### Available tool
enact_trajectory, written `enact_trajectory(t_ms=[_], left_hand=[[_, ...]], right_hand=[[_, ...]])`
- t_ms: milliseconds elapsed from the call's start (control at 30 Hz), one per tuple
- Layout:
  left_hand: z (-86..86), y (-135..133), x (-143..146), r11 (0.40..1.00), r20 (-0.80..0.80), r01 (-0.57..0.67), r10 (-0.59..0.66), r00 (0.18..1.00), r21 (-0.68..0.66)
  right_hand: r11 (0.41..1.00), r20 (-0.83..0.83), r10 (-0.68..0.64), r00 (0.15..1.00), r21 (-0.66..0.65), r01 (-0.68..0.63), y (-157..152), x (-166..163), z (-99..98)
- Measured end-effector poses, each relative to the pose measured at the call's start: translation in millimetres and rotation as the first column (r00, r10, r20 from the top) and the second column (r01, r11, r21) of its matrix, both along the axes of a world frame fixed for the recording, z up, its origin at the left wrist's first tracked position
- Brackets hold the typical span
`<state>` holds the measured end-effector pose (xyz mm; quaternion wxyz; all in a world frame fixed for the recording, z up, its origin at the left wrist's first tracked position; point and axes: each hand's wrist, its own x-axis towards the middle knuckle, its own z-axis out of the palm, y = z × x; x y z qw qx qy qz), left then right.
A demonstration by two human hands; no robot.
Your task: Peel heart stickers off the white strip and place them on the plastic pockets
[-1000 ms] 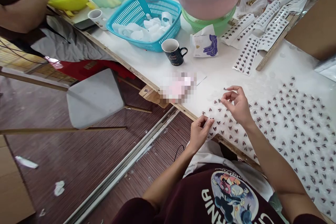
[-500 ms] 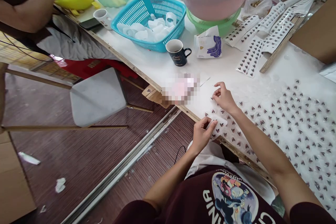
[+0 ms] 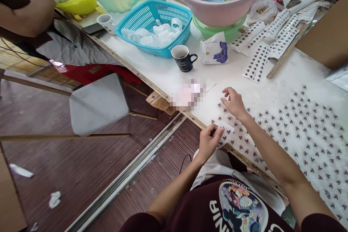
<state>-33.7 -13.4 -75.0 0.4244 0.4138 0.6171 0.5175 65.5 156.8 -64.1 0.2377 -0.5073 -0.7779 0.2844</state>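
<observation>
Surface: white table top (image 3: 168, 69), running diagonally, with a bare wooden front edge (image 3: 127, 66). Below the edge there is brown ribbed floor and a grey square stool seat (image 3: 98, 103).

My left hand (image 3: 208, 141) sits just off the front edge. Its thumb and forefinger are pressed together on the corner of a thin white sheet (image 3: 226, 131) carrying a few small dark heart-shaped pieces. That corner overhangs the edge and is lifted slightly.

My right hand (image 3: 233, 102) is on the table just beyond. The fingers are loosely spread and the tips rest on the surface at the left end of the rows of small dark pieces (image 3: 299, 134). I cannot tell whether one piece is under the tips. The rows fill the table to the right as far as the frame border.

Open room: a bare white strip lies between my right hand and the black ceramic mug (image 3: 182, 58). A blurred pink patch (image 3: 187, 94) lies near the edge to the left.

Beyond the mug:
- a turquoise slotted plastic basket (image 3: 136, 20)
- a pink plastic basin (image 3: 217, 3)
- a white pouch with purple print (image 3: 214, 48)
- cut strips of the same pieces (image 3: 257, 63)
- a wooden slat (image 3: 285, 54)

Far left: another person's forearm (image 3: 24, 14), well apart from my hands.
</observation>
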Motion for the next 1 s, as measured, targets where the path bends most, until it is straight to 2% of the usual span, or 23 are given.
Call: enact_trajectory(t_ms=[100,200,267,500,767,867,933,1000], left_hand=[[-0.6,0,0,1.0,-0.006,-0.003,0.003,1.0,0.004],[0.1,0,0,1.0,0.008,-0.001,0.001,1.0,0.003],[1.0,0,0,1.0,0.014,0.002,-0.002,1.0,0.005],[3.5,0,0,1.0,0.017,-0.003,0.003,1.0,0.003],[2.0,0,0,1.0,0.085,-0.024,0.025,0.996,-0.018],[-0.4,0,0,0.998,0.138,-0.057,0.061,0.989,-0.027],[-1.7,1,0,0.997,0.168,-0.078,0.082,0.982,-0.027],[-2.2,1,0,0.995,0.19,-0.099,0.103,0.976,-0.032]], right_hand=[[0.997,-0.076,-0.067,0.995,-0.054,0.063,10,10,6.1],[0.971,-0.051,-0.071,0.996,-0.23,0.057,15,14,8.5],[0.957,-0.015,-0.067,0.998,-0.284,0.06,17,14,7.5],[0.97,0.13,-0.034,0.991,-0.236,0.065,17,3,2.8],[0.997,0.302,-0.012,0.953,-0.064,0.032,12,-5,9.4],[0.998,0.183,-0.047,0.982,-0.042,0.056,-2,6,20.6],[0.99,-0.011,-0.039,0.999,-0.137,0.037,-22,19,29.7],[0.959,-0.176,0.024,0.984,-0.274,-0.072,-47,33,37.3]])
